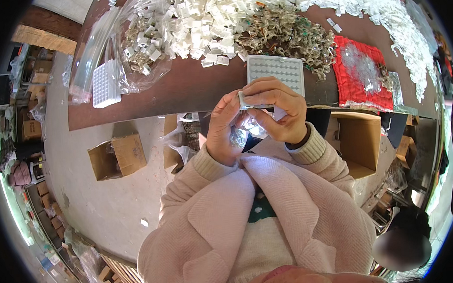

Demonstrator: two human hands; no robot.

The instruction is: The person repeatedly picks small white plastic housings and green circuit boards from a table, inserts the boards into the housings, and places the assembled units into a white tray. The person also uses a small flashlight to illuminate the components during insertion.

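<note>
Just in front of the table edge, a small white plastic casing [244, 101] is pinched between my two hands. My left hand [224, 125] has its thumb and fingers closed at the left side of the casing. The fingers of my right hand [280, 104] curl over it from the right, with the thumb bent underneath. Part of the casing is hidden by the fingers. Something clear and shiny [257, 128] glints below the hands; its kind cannot be made out. Right behind my hands lies a white tray [301, 76] with rows of small cavities.
White casings [201, 29] are heaped on the brown table [194, 87], beside a tangled pile of small clear-and-metal parts [287, 35]. A clear bag of parts [144, 44] and stacked white trays [105, 86] stand left, a red cloth [362, 75] right. Cardboard boxes [128, 153] sit on the floor.
</note>
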